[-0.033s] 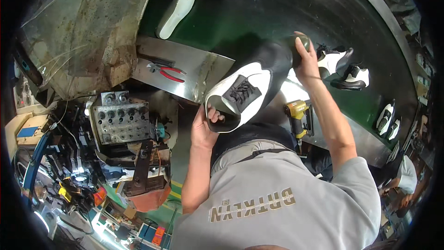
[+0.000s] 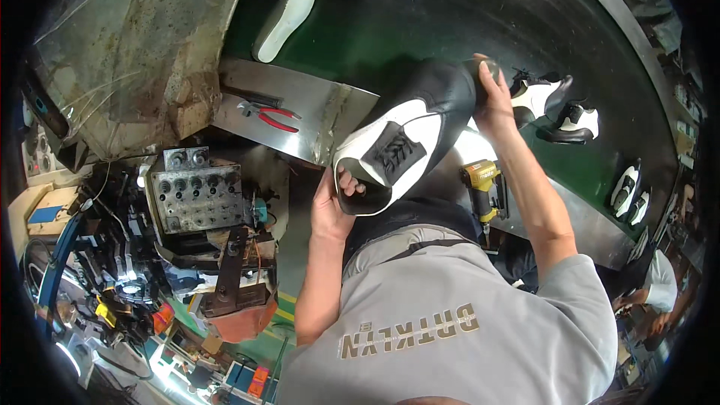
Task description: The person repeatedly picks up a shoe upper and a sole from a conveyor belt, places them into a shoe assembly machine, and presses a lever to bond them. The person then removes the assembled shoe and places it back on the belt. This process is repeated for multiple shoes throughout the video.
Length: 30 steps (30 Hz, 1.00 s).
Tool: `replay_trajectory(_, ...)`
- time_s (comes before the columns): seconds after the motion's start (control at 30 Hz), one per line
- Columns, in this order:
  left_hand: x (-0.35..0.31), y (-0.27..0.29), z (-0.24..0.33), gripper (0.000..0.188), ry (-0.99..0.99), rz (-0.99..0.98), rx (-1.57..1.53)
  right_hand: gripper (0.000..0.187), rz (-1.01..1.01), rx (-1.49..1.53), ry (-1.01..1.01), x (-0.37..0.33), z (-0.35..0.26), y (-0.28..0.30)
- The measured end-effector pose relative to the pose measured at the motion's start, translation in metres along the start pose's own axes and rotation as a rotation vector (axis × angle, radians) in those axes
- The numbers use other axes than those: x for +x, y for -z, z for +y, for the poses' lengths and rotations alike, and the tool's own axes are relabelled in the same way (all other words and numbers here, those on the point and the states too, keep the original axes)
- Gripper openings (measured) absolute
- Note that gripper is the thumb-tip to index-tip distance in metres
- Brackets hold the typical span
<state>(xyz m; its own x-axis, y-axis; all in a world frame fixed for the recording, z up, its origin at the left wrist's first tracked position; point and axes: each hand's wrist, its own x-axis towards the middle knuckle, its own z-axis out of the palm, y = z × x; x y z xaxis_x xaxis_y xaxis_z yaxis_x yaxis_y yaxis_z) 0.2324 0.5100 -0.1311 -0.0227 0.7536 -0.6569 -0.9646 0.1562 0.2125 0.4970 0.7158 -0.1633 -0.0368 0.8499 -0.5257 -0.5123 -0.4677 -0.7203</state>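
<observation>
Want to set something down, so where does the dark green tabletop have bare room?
The widest bare patch of dark green tabletop lies beyond the held shoe, between the white-soled shoe and the two nearer shoes at right. A smaller one separates those from the far-right pair. Crowded: around the pliers and right hand.

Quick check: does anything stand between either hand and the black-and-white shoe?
Nothing visible blocks the left hand: its fingers are inside the opening of the black-and-white shoe. At the toe end, the right hand grips a dark rounded thing; whether that is separate or part of the shoe is unclear.
</observation>
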Motion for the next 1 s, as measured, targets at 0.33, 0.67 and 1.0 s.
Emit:
replay_trajectory(0.33,0.003,-0.019,-0.014,0.037,-0.004,0.115,0.110,0.030,-0.094,0.418,-0.268,-0.035,0.036,0.000)
replay_trajectory(0.67,-0.014,-0.020,-0.006,0.026,-0.323,0.219,0.222,0.052,-0.264,0.125,-0.158,-0.048,0.007,-0.034)
replay_trajectory(1.0,-0.031,-0.005,-0.018,0.028,-0.171,0.332,0.210,0.030,-0.233,-0.132,-0.035,-0.015,0.015,-0.055)
